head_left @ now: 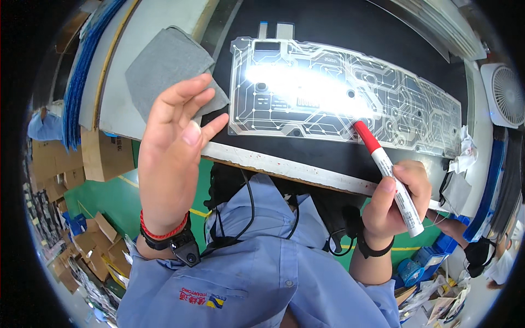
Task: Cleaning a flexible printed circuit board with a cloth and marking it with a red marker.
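A clear keyboard membrane circuit sheet (328, 123) with silvery traces lies on the black work mat (328, 24); a bright glare hides part of its middle. Held in my right hand (398, 199) is a white marker pen (394, 183) with a red cap, its capped end reaching over the sheet's near edge. My left hand (178, 142) hovers by the sheet's left edge, fingers apart and holding nothing. Behind its fingers lies a folded grey cloth (169, 68), partly covered by them.
A small white fan (502, 93) stands at the right rim. Crumpled white tissue (465, 150) sits beside the sheet's right end. The table's pale front edge (284, 167) runs before me. Cardboard boxes (106, 156) stand at the left, above the green floor.
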Demonstrator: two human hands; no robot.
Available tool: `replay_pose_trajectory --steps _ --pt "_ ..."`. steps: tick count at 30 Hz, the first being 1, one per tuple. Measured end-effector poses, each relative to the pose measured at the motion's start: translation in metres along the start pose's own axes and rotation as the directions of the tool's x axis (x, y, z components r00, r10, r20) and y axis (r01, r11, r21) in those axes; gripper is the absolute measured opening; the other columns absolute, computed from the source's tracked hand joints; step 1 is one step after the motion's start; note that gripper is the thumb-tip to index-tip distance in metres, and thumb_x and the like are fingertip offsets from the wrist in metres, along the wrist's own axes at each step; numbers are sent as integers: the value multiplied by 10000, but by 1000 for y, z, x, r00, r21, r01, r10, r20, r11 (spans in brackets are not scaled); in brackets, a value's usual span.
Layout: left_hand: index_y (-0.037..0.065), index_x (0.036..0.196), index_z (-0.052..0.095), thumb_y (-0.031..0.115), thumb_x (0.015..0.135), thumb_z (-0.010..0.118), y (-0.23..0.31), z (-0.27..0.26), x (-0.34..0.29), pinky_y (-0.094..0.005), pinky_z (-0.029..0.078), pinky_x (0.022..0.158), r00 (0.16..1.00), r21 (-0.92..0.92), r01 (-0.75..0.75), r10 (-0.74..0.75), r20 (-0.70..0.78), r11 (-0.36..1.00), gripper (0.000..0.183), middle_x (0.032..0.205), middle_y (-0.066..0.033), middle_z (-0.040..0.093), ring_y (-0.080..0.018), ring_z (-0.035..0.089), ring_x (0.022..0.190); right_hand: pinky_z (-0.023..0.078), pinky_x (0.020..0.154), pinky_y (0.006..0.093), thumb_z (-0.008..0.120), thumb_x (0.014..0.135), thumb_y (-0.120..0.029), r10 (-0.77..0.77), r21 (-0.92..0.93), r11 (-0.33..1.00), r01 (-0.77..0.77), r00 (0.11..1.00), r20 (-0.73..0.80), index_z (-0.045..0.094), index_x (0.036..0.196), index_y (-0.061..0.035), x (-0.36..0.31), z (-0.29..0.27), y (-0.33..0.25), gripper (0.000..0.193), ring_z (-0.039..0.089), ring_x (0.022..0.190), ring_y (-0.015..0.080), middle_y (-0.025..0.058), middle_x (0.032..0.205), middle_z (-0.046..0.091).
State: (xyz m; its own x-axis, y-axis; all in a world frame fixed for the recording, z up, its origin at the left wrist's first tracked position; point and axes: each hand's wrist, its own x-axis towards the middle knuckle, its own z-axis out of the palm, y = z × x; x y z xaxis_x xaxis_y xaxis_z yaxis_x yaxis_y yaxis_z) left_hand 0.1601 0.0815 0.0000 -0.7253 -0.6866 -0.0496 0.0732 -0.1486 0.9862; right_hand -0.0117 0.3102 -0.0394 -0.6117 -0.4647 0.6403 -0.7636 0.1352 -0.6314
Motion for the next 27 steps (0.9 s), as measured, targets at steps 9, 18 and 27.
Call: replay_pose_trajectory --steps 9,18,27 --pt "-30 1464 393 293 999 533 6 4 14 -517 385 1149 1000 114 -15 18 -19 993 583 1552 -204 400 -290 394 1433 485 666 365 722 858 -87 0 -15 1000 0 999 34 607 982 4 0 -2 -1 192 576 704 266 127 794 604" --pt "25 1355 602 82 872 678 5 -5 27 -389 452 976 958 716 -285 173 227 637 493 1339 -148 531 -266 516 1168 473 666 375 716 885 -123 0 -65 998 5 997 77 579 999 -18 0 -1 -3 207 562 698 267 114 788 596" --pt "128 1256 726 185 767 839 -3 -6 27 -386 463 863 888 849 -459 167 429 262 505 1249 -134 585 -315 520 1080 469 668 376 716 901 -141 6 -85 996 1 997 83 568 1010 -30 0 -1 -3 215 563 697 264 108 777 587"
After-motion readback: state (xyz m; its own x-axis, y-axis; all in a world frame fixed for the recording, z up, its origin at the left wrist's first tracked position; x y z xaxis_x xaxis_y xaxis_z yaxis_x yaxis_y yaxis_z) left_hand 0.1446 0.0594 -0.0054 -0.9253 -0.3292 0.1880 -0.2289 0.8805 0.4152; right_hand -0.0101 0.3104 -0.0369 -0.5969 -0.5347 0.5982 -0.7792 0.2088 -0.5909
